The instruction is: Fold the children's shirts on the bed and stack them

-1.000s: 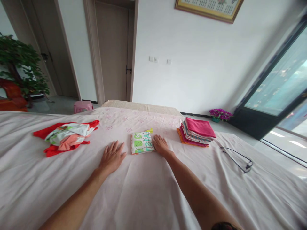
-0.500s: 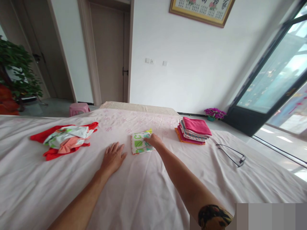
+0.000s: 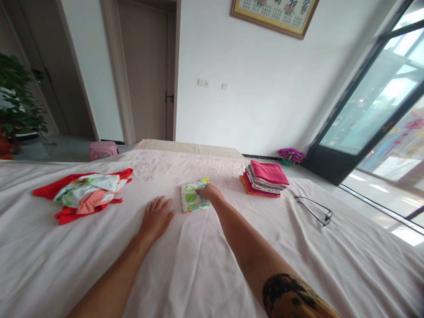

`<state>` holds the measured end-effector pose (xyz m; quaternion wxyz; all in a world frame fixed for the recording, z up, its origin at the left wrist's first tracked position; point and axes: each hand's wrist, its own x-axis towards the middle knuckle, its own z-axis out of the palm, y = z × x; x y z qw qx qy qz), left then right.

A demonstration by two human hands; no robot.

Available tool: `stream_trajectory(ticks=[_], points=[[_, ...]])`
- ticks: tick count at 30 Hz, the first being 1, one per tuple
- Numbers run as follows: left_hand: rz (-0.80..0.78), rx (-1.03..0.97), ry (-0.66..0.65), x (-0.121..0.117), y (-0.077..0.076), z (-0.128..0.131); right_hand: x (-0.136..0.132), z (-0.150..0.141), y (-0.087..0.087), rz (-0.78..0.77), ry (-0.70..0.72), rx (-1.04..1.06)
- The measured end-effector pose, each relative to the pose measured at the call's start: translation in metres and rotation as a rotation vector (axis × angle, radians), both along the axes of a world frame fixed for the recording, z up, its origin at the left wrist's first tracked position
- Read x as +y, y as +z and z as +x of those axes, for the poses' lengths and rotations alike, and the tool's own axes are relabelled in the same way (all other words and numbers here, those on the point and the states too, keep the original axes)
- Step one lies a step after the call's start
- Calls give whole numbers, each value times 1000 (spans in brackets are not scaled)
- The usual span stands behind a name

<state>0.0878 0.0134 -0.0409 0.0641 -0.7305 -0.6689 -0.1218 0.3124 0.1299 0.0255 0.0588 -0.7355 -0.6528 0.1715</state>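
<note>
Cloth point(image 3: 189, 201) lies folded on the sheet point(image 3: 198, 269), just right of my left hand point(image 3: 157, 216), which rests flat, fingers slightly apart. My right hand point(image 3: 211, 192) is at its right side, thumb on top; I cannot tell whether the hidden fingers clamp it. Glasses point(image 3: 327, 217) lie well right, a heap point(image 3: 89, 194) left; beyond, a stack point(image 3: 266, 176), then a stool point(image 3: 102, 149).

Home, interior room. Framed calligraphy point(image 3: 274, 17), top right; brown door point(image 3: 142, 70), upper left; leafy houseplant point(image 3: 18, 110), left edge; pink stool point(image 3: 103, 151), left; potted purple flowers point(image 3: 291, 155), right.
</note>
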Motion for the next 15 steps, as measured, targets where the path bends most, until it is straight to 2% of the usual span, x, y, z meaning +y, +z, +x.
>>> stream_trajectory(ticks=[11,15], points=[[-18,-12,7,1,1,0,1,-1,2,-16,15,46],[-22,-10,10,0,2,1,1,5,-4,10,105,161]])
